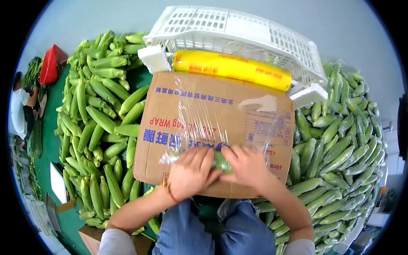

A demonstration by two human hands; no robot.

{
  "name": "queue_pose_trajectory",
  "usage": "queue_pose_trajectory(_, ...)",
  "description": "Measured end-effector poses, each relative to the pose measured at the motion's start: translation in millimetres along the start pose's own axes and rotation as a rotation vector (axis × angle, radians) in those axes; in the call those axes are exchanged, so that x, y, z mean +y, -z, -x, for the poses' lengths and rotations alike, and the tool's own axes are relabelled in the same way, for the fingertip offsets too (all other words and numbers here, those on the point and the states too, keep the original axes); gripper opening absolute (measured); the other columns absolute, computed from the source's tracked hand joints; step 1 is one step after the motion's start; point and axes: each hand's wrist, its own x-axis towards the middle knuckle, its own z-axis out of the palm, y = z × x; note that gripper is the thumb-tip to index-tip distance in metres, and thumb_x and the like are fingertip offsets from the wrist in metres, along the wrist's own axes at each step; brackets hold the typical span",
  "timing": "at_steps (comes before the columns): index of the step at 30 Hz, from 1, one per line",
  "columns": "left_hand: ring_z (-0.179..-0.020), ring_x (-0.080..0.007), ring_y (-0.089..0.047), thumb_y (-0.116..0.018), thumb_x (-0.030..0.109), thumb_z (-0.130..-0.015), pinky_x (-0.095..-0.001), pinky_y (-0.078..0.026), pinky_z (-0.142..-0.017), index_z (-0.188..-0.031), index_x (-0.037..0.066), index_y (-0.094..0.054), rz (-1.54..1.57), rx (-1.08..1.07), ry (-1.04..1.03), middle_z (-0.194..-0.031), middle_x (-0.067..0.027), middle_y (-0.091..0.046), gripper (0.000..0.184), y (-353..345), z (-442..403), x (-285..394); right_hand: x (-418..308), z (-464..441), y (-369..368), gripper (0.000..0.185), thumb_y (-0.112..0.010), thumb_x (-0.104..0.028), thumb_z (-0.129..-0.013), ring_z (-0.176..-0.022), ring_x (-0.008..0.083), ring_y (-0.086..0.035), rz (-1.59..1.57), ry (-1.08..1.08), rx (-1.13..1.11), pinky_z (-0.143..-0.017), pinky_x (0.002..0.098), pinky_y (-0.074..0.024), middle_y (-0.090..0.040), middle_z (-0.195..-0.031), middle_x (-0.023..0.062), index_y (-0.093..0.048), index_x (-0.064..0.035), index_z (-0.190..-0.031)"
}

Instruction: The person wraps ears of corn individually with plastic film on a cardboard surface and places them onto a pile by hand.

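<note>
An ear of corn in green husk [222,162] lies crosswise near the front of a cardboard box [216,114], partly covered by clear plastic film [195,112]. My left hand [193,172] is wrapped over its left part, with the fingers curled. On the other side my right hand [244,165] closes round its right end. The film stretches up the box top towards a yellow roll of cling film [231,69] set across the far edge between two white blocks. Much of the corn is hidden under my fingers.
Unwrapped corn [100,110] is heaped on the left, and film-wrapped corn [340,144] on the right. A white plastic crate [238,32] stands behind the roll. Far left are a red basket [50,66] and another person [21,106].
</note>
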Motion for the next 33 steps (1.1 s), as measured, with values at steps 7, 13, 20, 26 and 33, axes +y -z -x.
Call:
queue_pose_trajectory(7,-0.134,-0.0390,-0.041,-0.066,0.023,-0.083,-0.0445,-0.035,-0.110,-0.133,-0.008,-0.045,0.109,-0.032,0.045,-0.141,-0.0276,-0.043,0.063,-22,-35,-37,-15,-6,6,0.063,-0.077,-0.037,-0.068,-0.102,0.0256,-0.053,0.165,0.033,0.275,-0.088,0.0406,-0.0437,-0.057,-0.109,0.0077,-0.056,-0.0071,-0.120)
queue_pose_trajectory(13,-0.137,-0.0384,-0.036,-0.069,0.021,-0.081,-0.0387,-0.035,-0.112,-0.137,-0.013,-0.036,-0.189,-0.461,-0.094,-0.148,-0.0296,-0.032,0.074,-53,-151,-99,24,-61,-1,0.058,-0.080,-0.037,-0.064,-0.092,0.0241,-0.061,0.099,0.037,0.148,-0.071,0.0390,-0.0524,-0.060,-0.098,0.0066,-0.056,-0.0091,-0.109)
queue_pose_trajectory(20,-0.134,-0.0372,-0.039,-0.072,0.024,-0.079,-0.0397,-0.039,-0.109,-0.138,-0.009,-0.037,-0.140,-0.550,-0.032,-0.149,-0.0252,-0.032,0.077,-34,-142,-79,-24,11,8,0.059,-0.076,-0.049,-0.066,-0.077,0.0286,-0.067,-0.201,0.124,-0.164,-0.063,0.0393,-0.0549,-0.066,-0.091,0.0108,-0.061,-0.0087,-0.106)
queue_pose_trajectory(26,-0.129,-0.0362,-0.048,-0.066,0.024,-0.084,-0.0400,-0.040,-0.106,-0.131,0.001,-0.053,0.495,0.158,0.064,-0.140,-0.0199,-0.049,0.055,-20,-96,-76,-23,94,29,0.069,-0.061,-0.060,-0.081,-0.084,0.0332,-0.068,-0.970,-0.510,-0.393,-0.069,0.0423,-0.0549,-0.066,-0.096,0.0167,-0.055,-0.0071,-0.124)
queue_pose_trajectory(33,-0.117,-0.0315,-0.053,-0.056,0.016,-0.090,-0.0468,-0.045,-0.098,-0.145,0.011,-0.037,1.828,0.324,0.178,-0.120,-0.0176,-0.056,0.058,-22,-55,22,-54,43,10,0.082,-0.024,-0.071,-0.092,-0.054,0.0252,-0.059,-2.816,-0.290,-0.567,-0.045,0.0299,-0.0494,-0.060,-0.079,0.0192,-0.046,-0.0019,-0.132)
